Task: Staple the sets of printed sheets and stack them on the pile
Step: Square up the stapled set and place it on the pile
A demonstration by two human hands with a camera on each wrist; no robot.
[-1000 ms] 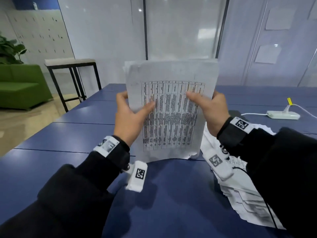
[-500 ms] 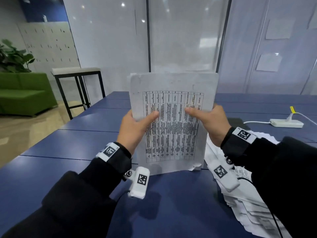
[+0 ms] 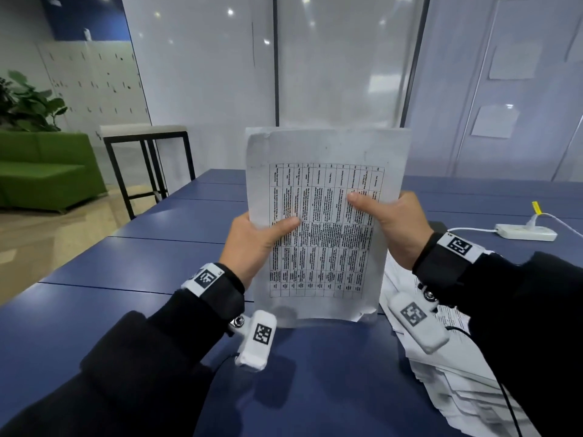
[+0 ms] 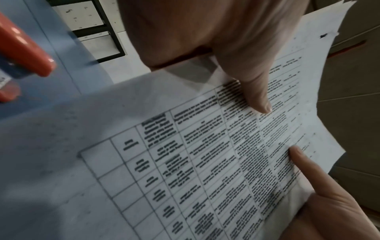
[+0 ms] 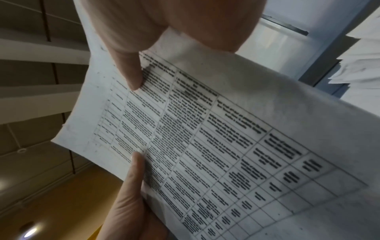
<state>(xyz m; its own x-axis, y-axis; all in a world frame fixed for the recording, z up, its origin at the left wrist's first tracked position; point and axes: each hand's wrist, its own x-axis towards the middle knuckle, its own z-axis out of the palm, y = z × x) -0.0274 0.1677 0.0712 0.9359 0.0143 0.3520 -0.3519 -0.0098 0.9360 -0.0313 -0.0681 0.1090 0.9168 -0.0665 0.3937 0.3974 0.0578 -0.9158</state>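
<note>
A set of printed sheets (image 3: 325,216) with a table on its front page stands upright on its bottom edge on the blue table (image 3: 132,266). My left hand (image 3: 252,244) grips its left edge, thumb on the front. My right hand (image 3: 391,225) grips the right edge the same way. Both thumbs show on the page in the left wrist view, on the sheets (image 4: 185,162), and in the right wrist view, on the sheets (image 5: 226,138). A messy pile of printed sheets (image 3: 448,367) lies on the table under my right forearm. A red stapler (image 4: 22,53) shows at the left of the left wrist view.
A white power strip (image 3: 525,232) with a cable lies at the far right of the table. Beyond the table's left side stand a black-framed stool (image 3: 145,159) and a green sofa (image 3: 44,171). Glass partition walls close the far side.
The set of sheets has come down in view, and both hands have slid lower along its side edges. The pages look more evenly squared than a second ago.
</note>
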